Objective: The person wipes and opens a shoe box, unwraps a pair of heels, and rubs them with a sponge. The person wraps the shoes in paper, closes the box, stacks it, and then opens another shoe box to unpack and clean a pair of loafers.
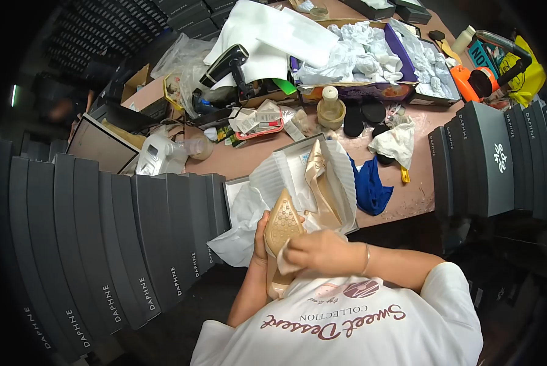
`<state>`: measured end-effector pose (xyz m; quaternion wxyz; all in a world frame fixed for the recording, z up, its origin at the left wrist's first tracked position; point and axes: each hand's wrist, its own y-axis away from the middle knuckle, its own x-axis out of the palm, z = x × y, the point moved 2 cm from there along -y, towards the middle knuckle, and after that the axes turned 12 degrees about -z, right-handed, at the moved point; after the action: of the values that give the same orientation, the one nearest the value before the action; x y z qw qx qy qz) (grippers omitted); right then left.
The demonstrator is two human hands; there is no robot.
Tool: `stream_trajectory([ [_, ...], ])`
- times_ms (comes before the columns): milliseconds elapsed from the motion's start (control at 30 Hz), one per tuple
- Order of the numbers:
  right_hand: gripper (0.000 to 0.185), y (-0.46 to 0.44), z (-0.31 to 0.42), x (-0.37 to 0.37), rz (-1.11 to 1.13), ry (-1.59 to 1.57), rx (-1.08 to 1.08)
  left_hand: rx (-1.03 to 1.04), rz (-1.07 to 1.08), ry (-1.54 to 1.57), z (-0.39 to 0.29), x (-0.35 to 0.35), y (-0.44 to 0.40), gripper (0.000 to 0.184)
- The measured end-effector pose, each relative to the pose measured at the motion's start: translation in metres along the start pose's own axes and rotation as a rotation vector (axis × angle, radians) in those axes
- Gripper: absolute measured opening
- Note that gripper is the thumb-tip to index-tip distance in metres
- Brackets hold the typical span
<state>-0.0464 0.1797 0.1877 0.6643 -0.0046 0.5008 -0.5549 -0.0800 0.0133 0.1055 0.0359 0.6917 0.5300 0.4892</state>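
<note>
My left hand (260,245) grips a beige pointed high-heeled shoe (282,227) from the side, its studded sole turned up. My right hand (327,251) is closed on a pale cloth (287,257) and presses it against the sole near the arch. The shoe's heel end is partly behind that hand. Just beyond, a second beige shoe (322,189) lies in an opened shoe box (296,157). White tissue paper (269,183) spreads out of the box around it.
Stacks of dark shoe boxes stand left (118,244) and right (484,158). Behind lie a hair dryer (227,66), a bottle (331,110), a blue cloth (371,188), a white rag (395,143) and a purple carton (356,91) of crumpled paper.
</note>
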Motion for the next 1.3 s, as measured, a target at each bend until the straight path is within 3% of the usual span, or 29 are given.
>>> stream_trajectory([
  [67,0.019,0.005,0.007,0.0,0.048,-0.007,-0.086,0.024,-0.024,-0.02,0.006,0.002,0.004,0.057],
  [200,0.019,-0.012,-0.028,0.016,-0.019,-0.037,0.252,-0.064,-0.109,0.189,-0.001,0.008,0.004,0.059],
  [233,0.019,-0.014,-0.035,0.021,-0.023,-0.036,0.258,-0.07,-0.108,0.185,-0.004,0.005,0.003,0.059],
  [367,0.014,0.001,-0.081,0.039,-0.137,-0.052,0.714,-0.058,-0.026,-0.032,-0.016,-0.016,-0.006,0.059],
  [433,0.016,0.033,-0.104,0.042,-0.218,-0.075,0.798,0.123,-0.248,-0.145,-0.047,-0.024,-0.01,0.06],
  [467,0.016,0.041,-0.111,0.047,-0.218,-0.066,0.79,0.245,-0.167,-0.205,-0.065,-0.042,-0.022,0.056],
  [533,0.02,0.066,-0.113,0.062,0.061,0.015,0.913,0.519,-0.266,-0.715,-0.105,-0.023,-0.023,0.053],
  [567,0.02,0.071,-0.115,0.065,0.066,0.016,0.913,0.517,-0.268,-0.711,-0.102,-0.022,-0.024,0.053],
  [700,0.019,0.058,-0.123,0.067,0.155,0.039,0.885,0.78,-0.449,-1.267,-0.102,-0.017,-0.033,0.052],
  [767,0.014,0.042,-0.113,0.022,0.026,-0.246,0.941,0.581,-0.279,-0.978,-0.097,-0.023,-0.037,0.054],
  [800,0.014,0.036,-0.104,0.002,0.038,-0.246,0.933,0.584,-0.29,-0.969,-0.095,-0.024,-0.042,0.054],
  [867,0.01,0.021,-0.089,-0.023,-0.041,-0.874,1.104,0.215,0.01,-0.377,-0.081,-0.022,-0.061,0.065],
  [933,0.007,0.011,-0.066,-0.025,-0.113,-1.197,1.205,-0.07,0.377,0.014,-0.053,-0.014,-0.086,0.074],
  [967,0.007,0.017,-0.059,-0.013,-0.097,-1.198,1.188,-0.09,0.223,0.091,-0.043,0.022,-0.067,0.085],
  [1033,0.012,0.032,-0.053,0.015,-0.125,-1.414,1.195,-0.036,0.336,0.347,-0.04,0.09,-0.034,0.085],
  [1067,0.012,0.03,-0.054,0.013,-0.116,-1.413,1.192,-0.028,0.335,0.35,-0.04,0.084,-0.036,0.085],
  [1200,0.02,0.031,-0.045,-0.013,-0.043,-0.854,0.87,0.028,0.374,0.293,-0.028,0.039,-0.04,0.076],
  [1267,0.023,0.027,-0.057,-0.042,-0.389,-0.369,0.699,0.009,0.238,0.21,-0.029,0.035,-0.028,0.074],
  [1300,0.023,0.026,-0.05,-0.04,-0.386,-0.363,0.726,-0.016,0.118,0.122,-0.028,0.039,-0.02,0.072],
])
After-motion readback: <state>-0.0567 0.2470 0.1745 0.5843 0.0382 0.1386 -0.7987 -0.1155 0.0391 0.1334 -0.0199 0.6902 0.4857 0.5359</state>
